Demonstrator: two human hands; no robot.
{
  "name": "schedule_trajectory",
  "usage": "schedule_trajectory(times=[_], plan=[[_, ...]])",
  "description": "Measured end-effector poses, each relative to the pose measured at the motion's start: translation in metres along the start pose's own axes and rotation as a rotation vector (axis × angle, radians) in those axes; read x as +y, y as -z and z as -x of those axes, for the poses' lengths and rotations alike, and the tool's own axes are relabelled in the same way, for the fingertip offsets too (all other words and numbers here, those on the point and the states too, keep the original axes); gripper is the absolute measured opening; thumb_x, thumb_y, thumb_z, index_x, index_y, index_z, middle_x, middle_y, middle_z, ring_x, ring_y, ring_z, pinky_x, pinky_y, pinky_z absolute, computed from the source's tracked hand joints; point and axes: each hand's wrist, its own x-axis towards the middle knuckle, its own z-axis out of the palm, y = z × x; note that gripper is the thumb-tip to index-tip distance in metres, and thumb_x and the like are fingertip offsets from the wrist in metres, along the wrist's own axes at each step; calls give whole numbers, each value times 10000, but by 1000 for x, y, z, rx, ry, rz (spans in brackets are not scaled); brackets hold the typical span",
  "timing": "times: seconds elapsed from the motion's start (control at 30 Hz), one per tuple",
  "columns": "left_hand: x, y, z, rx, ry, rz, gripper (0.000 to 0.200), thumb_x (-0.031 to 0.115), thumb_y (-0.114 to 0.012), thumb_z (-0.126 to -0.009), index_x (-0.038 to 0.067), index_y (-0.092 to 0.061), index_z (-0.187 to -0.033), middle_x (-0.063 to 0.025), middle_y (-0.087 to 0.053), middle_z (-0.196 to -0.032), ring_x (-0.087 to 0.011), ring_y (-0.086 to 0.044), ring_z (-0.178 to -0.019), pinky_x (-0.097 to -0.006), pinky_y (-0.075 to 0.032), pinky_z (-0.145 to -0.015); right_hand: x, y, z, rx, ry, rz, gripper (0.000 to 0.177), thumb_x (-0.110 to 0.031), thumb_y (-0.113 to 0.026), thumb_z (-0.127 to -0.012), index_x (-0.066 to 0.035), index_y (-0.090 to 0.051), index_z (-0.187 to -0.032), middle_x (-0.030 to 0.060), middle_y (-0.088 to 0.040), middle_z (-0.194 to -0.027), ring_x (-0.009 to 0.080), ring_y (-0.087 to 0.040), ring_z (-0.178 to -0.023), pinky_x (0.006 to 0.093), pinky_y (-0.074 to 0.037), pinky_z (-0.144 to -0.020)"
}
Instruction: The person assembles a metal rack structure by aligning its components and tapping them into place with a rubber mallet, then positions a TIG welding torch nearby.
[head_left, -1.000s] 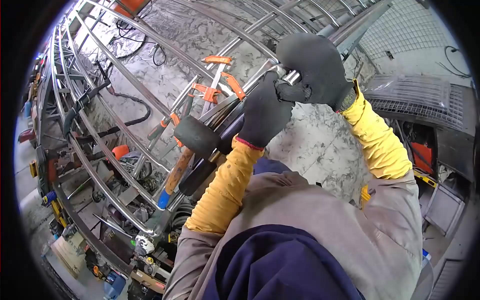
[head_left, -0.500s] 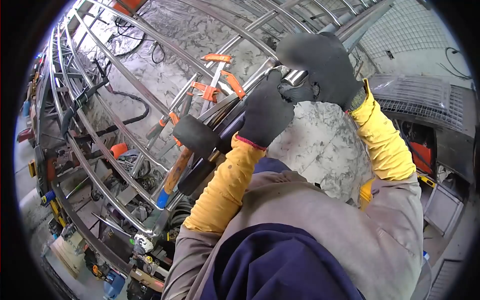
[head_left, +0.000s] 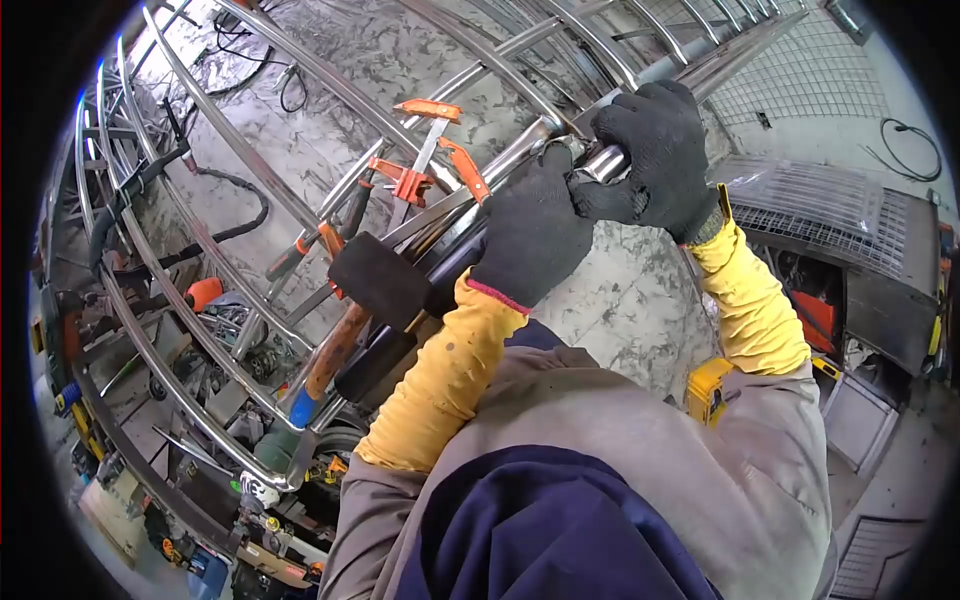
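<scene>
Both hands wear dark gloves with yellow sleeves above the wrists. My left hand point(head_left: 535, 225) is closed around the end of a shiny metal tube piece near the frame's corner. In my right hand point(head_left: 655, 165), a short polished metal tube point(head_left: 605, 163) is gripped, its end pointing at the left hand's fingertips. Beside my left forearm lies a black-headed mallet point(head_left: 380, 283). An orange clamp point(head_left: 405, 180) grips the metal frame just left of my left hand.
Long curved metal rails point(head_left: 255, 165) sweep across the left and top. A black cable point(head_left: 245, 233) hangs over them. Wire mesh panels point(head_left: 830, 215) lie at the right. A yellow tool point(head_left: 706, 388) stands beside my body. Assorted tools and hardware fill the lower left.
The view has shifted a little. My right hand's fingers have changed position around the short tube, which shows more fully now. The left hand stays close to the same spot.
</scene>
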Motion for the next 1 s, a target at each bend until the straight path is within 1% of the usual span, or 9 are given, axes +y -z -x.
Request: schedule_trajectory(times=[0.17,0.23,0.27,0.33,0.47,0.63,0.83,0.97,1.0], plan=[[-4,9,-2,-136,19,19,441,306,-733,-872,30,-575,-1179,-230,-699,-977,-425,-706,-940,-534,-565,-772,1,0,0,-34,-8,-8,525,-564,-792,-645,-100,-691,-871,66,-594,-711,320,-571,-674,458,-439,-733],[-14,-5,4,76,-147,85,486,295,-756,-856,35,-578,-1226,-225,-688,-1031,-426,-705,-932,-533,-565,-786,0,0,-1,-36,-12,-8,528,-566,-790,-645,-100,-687,-872,67,-593,-716,322,-571,-682,462,-435,-733],[-15,-10,5,74,-146,89,486,295,-756,-856,35,-578,-1226,-225,-688,-1031,-426,-705,-932,-533,-565,-786,-2,2,-2,-53,-32,-6,525,-567,-788,-645,-99,-679,-856,68,-589,-717,323,-571,-686,463,-435,-737],[-14,-16,5,179,-184,128,330,217,-654,-936,1,-568,-1171,-239,-635,-902,-458,-659,-793,-544,-525,-691,-4,3,-3,-79,-48,-4,523,-569,-785,-645,-98,-671,-840,70,-584,-719,325,-570,-690,465,-434,-741],[-11,-16,1,186,-175,115,216,132,-601,-934,6,-549,-1101,-242,-609,-917,-471,-650,-794,-537,-521,-672,-4,2,-5,-59,-58,-9,548,-600,-774,-614,-95,-658,-794,82,-589,-720,332,-576,-688,468,-447,-746],[-3,-12,3,178,-132,272,224,84,-586,-931,1,-560,-1138,-237,-608,-918,-477,-654,-810,-528,-525,-675,-2,0,-6,-93,-94,7,581,-650,-750,-596,-104,-678,-783,76,-619,-768,315,-590,-727,488,-457,-771],[-3,-21,3,239,-103,294,354,119,-742,-854,-9,-570,-1136,-257,-639,-970,-484,-671,-873,-496,-549,-709,1,0,-3,-115,-76,20,659,-738,-721,-688,-105,-720,-871,76,-639,-844,316,-601,-778,499,-458,-787],[-7,-23,5,185,-84,238,380,116,-761,-840,-6,-555,-1135,-261,-641,-977,-492,-663,-876,-501,-546,-711,3,7,0,-148,-49,-15,692,-767,-676,-768,-88,-709,-897,89,-656,-893,322,-610,-809,505,-457,-812],[-7,-21,5,161,-84,214,388,108,-763,-831,-5,-547,-1133,-264,-641,-977,-494,-660,-876,-498,-543,-709,7,8,2,-161,2,-15,696,-756,-664,-775,-81,-699,-944,107,-652,-918,335,-616,-837,497,-457,-836]])
